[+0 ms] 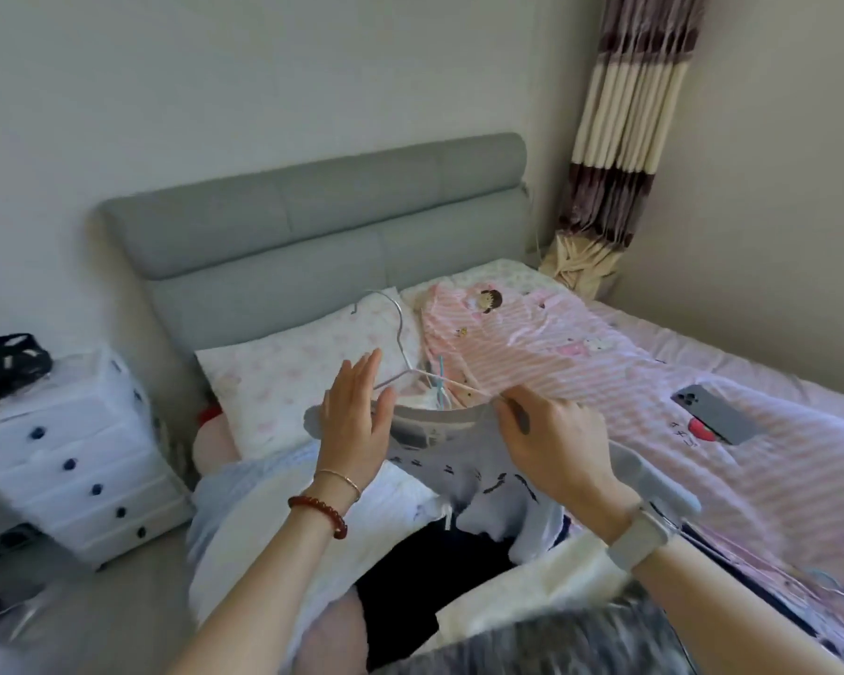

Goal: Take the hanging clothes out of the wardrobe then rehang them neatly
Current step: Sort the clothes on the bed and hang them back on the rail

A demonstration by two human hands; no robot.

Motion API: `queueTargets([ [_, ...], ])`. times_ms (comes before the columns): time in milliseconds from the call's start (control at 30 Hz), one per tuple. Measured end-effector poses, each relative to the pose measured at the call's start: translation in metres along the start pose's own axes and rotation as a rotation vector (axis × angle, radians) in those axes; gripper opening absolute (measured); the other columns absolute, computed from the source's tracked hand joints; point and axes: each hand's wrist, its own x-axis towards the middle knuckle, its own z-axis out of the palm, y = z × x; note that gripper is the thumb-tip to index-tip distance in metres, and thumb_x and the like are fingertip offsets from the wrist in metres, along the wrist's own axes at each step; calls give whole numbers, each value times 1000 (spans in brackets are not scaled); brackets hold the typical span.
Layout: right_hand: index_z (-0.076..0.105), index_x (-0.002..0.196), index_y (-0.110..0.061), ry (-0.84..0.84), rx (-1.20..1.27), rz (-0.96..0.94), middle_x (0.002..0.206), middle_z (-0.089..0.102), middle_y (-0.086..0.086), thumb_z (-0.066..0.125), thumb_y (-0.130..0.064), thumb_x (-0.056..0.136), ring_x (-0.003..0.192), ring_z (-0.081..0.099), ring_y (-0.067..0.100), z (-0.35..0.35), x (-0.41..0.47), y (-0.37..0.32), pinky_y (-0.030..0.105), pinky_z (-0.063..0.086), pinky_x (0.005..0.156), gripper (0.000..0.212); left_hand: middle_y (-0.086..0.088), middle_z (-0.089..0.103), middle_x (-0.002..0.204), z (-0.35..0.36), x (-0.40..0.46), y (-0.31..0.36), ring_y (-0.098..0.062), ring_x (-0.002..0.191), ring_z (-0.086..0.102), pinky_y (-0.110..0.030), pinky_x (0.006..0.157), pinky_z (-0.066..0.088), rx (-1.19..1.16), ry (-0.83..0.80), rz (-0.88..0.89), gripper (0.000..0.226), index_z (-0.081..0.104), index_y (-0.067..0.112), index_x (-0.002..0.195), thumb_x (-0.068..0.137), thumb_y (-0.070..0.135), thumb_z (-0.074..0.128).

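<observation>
**Clothes heaped on the bed, grey shirt in hand**

Clothes lie piled on the bed (pixel 775 479), a grey T-shirt (pixel 464 460) uppermost with a wire hanger (pixel 400 333) at its collar. Right hand (pixel 551 445) pinches the neckline. Left hand (pixel 356 421) hovers flat, fingers spread, over the shirt's shoulder. A pink striped garment (pixel 532 343) lies beyond; a phone (pixel 715 414) rests nearby.

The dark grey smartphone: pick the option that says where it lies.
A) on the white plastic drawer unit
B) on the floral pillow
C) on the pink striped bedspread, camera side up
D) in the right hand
C: the dark grey smartphone lies flat on the pink striped bedspread, lenses facing up, beyond the right hand and far from the white plastic drawer unit.
</observation>
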Motion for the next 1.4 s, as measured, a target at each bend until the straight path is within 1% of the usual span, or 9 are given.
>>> queueTargets([
  [133,66,77,-19,-183,136,-197,54,61,2,42,-35,88,47,55,23,-17,-46,-42,23,32,40,30,19,60,96,-53,-92,14,-9,94,59,-19,84,42,-100,151,-112,31,61,24,96,89,41,36],
  [267,65,94,-22,-525,288,-344,68,65,-2,46,-32,94,57,54,16,-19,-84,-74,28,35,48,21,21,61,77,-98,-188,13,8,74,56,-8,62,37,-63,262,-251,21,54,37,75,93,29,46],
  [467,61,83,-9,-954,332,-609,62,52,-3,43,-24,95,57,43,16,10,-144,-140,27,32,53,26,17,51,49,-155,-318,4,-2,46,42,-12,49,31,-82,168,-504,29,52,24,67,96,18,48],
  [600,59,86,-11,-1167,206,-801,86,64,7,38,-36,91,80,57,25,30,-194,-196,34,45,72,32,12,43,47,-182,-406,-7,-4,49,36,-18,53,32,-199,191,-718,28,53,20,65,92,29,49],
  [767,52,94,-15,-1339,230,-1053,104,61,9,36,-29,98,99,56,26,29,-278,-290,23,27,69,21,20,59,57,-244,-509,-6,3,57,52,-8,60,39,-132,465,-951,26,57,19,67,92,25,52],
  [1000,42,82,-24,-1454,520,-1305,73,49,-3,40,-22,95,76,48,22,-7,-412,-431,36,41,75,14,13,58,82,-356,-654,35,-3,76,53,-1,65,35,233,916,-1061,17,60,21,80,94,18,51],
  [1167,48,114,-15,-1506,689,-1486,96,61,9,40,-22,96,85,57,26,-51,-494,-511,33,44,78,21,-1,56,100,-432,-749,70,-16,93,50,-7,70,35,425,1150,-1144,14,59,12,92,95,11,46],
  [1300,49,88,-8,-1408,835,-1560,70,49,3,40,-19,97,70,51,27,-85,-543,-574,34,37,66,17,-2,58,89,-488,-807,101,-13,70,46,-5,60,35,540,1298,-1153,18,62,9,95,96,12,45],
  [1400,50,93,-3,-1394,891,-1618,70,47,2,40,-19,97,70,47,25,-110,-577,-612,31,33,62,20,-1,58,83,-521,-837,122,-6,55,39,-6,53,34,645,1391,-1179,21,64,7,100,96,17,46],
])
